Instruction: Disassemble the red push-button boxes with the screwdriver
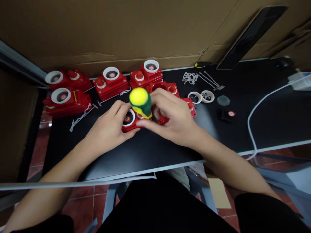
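My left hand [110, 127] is closed around the left end of a small red box [132, 127] with a white-ringed round window, pressing it against the table. Over this box stands a screwdriver [140, 101], its yellow and green handle pointing up towards me. My right hand [173, 116] has its fingers curled at the handle's right side, with the thumb low in front; the shaft and tip are hidden. Just behind and right of this hand lie a red housing with an open round hole [159, 85] and another red part [191, 106].
Several finished-looking red boxes [110, 89] line the back left. Behind on the right are white rings [207, 96], a clear disc [223, 100], white cord [190, 78], metal rods [210, 80], another screwdriver [202, 65] and a black part [227, 115]. A white cable [251, 129] crosses the right side.
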The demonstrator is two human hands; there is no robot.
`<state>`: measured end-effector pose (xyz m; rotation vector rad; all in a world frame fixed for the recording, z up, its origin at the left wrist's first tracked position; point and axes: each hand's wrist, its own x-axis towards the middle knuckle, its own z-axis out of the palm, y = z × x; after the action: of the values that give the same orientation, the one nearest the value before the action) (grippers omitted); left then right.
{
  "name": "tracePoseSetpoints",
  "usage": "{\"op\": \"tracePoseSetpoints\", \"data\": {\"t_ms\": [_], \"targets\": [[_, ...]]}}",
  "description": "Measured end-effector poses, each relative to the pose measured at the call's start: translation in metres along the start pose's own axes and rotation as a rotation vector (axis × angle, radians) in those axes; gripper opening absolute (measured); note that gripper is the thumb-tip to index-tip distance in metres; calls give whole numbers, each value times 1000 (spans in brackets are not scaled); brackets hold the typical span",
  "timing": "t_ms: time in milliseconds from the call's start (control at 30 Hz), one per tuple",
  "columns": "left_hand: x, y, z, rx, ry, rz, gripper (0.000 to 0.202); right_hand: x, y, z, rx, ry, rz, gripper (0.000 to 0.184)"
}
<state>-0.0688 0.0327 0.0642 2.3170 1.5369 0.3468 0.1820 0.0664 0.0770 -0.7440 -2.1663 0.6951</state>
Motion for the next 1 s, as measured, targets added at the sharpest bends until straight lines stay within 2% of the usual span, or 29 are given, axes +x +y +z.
{"op": "tracePoseSetpoints", "data": {"t_ms": [67,233,300,333,433,533,667,767,900,1000], "targets": [[-1,1,-3,-13,7,10,58,-2,-1,3,6,110,53,23],[-2,0,-8,-29,-17,25,60,-4,1,-10,155,377,210,43],[-2,-1,-9,-34,-14,21,60,-2,6,-18,143,431,231,40],[-2,-1,-8,-33,-13,18,61,-1,9,-22,124,416,229,35],[-1,-2,-6,-17,-4,18,62,2,15,-30,42,228,216,19],[-1,-2,-4,-33,26,41,64,2,10,-28,-130,15,177,8],[-1,-2,-4,-81,25,53,57,-1,-1,-19,-422,-212,98,21],[-2,-1,-5,-97,11,41,54,0,-6,-14,-559,-362,131,31],[-2,-2,-5,-106,13,37,55,6,-11,-11,-618,-487,164,30],[-1,-4,-4,-101,22,46,56,8,-13,-8,-610,-534,188,32]]}}
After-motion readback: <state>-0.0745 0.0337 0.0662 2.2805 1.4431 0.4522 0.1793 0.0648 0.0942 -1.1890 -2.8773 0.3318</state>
